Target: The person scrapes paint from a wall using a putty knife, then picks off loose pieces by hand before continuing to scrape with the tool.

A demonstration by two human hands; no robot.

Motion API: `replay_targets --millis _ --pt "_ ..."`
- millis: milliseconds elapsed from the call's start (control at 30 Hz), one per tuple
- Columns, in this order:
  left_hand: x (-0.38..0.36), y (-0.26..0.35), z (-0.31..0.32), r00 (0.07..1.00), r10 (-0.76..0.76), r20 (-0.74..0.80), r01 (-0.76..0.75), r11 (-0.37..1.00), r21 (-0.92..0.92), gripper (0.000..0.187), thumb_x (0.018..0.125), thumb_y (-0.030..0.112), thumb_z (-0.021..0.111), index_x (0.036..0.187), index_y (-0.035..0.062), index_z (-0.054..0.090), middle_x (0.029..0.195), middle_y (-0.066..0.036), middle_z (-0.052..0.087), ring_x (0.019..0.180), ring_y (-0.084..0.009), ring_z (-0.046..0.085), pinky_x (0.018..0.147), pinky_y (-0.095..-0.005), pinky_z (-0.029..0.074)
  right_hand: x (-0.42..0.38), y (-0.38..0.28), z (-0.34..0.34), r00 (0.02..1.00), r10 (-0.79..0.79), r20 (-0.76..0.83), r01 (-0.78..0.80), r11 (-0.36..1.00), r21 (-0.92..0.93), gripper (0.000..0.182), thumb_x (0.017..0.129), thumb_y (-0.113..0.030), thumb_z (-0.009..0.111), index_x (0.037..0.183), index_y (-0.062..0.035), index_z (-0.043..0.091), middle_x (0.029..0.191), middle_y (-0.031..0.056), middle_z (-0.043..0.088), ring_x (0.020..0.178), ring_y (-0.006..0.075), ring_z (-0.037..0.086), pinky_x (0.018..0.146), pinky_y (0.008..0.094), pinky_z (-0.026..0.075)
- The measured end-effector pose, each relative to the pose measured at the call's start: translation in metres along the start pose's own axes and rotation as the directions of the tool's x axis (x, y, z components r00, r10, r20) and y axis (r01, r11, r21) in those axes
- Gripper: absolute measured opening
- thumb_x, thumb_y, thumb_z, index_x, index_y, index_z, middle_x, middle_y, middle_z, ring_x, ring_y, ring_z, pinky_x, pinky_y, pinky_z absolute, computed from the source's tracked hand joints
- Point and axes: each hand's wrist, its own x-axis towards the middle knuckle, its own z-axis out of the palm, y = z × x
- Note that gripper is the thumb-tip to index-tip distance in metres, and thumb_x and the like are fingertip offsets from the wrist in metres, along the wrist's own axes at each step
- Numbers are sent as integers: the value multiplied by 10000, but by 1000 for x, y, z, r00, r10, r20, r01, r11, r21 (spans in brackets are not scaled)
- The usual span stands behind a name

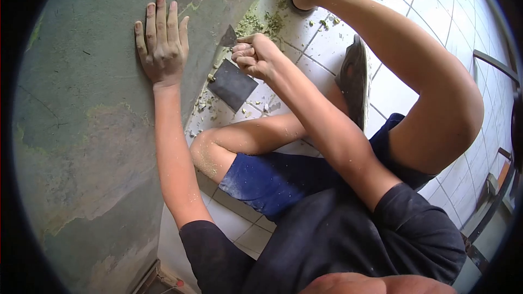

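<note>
My left hand (163, 49) lies flat against the wall (76, 76), its fingers spread and holding nothing. The wall is grey-green, with peeled patches edged in light green paint. In my closed right hand (255, 54) is a scraper (229, 37), its dark triangular blade against the lower part of the wall. My fingers hide the scraper's handle. Just below that hand, a dark square sheet (232, 85) rests on the floor beside the wall. Green paint flakes (251, 26) are heaped along the wall's foot near the blade.
White floor tiles (395, 90) spread under my bent legs, with more chips scattered on them. My shoe (355, 84) stands near the sheet. Dark furniture legs (494, 65) are at the right edge. A wooden piece (158, 280) shows at the bottom left.
</note>
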Motion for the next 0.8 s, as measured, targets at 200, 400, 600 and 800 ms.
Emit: replay_targets --millis 200,400,600,800 --pt "1 0 -1 1000 2 4 -3 1000 25 459 925 497 698 1330 287 645 1501 87 538 1418 -122 441 1238 -367 257 -2 -1 -5 999 -33 -5 33 999 15 315 1046 -131 413 745 -117 323 652 -33 343 470 53 265 338 210 164" --pt "-1 0 0 1000 7 -6 -7 999 39 443 928 490 698 1319 286 655 1490 87 551 1407 -121 456 1232 -371 266 5 9 -7 997 -75 -15 76 994 75 335 1042 -130 427 723 -121 324 634 -30 329 445 50 263 316 209 150" --pt "1 0 -1 1000 17 -14 -17 999 38 424 931 481 697 1309 291 661 1491 96 549 1405 -123 457 1230 -372 267 4 4 -12 996 -82 31 80 995 59 333 1036 -157 378 708 -139 320 591 -31 314 434 80 250 337 242 159" --pt "-1 0 2 1000 18 -19 -17 1000 21 411 930 478 700 1295 292 668 1481 98 558 1406 -119 455 1232 -371 264 4 7 -19 988 -103 116 82 980 180 304 1038 -157 382 737 -127 346 613 -25 348 435 74 277 333 238 180"
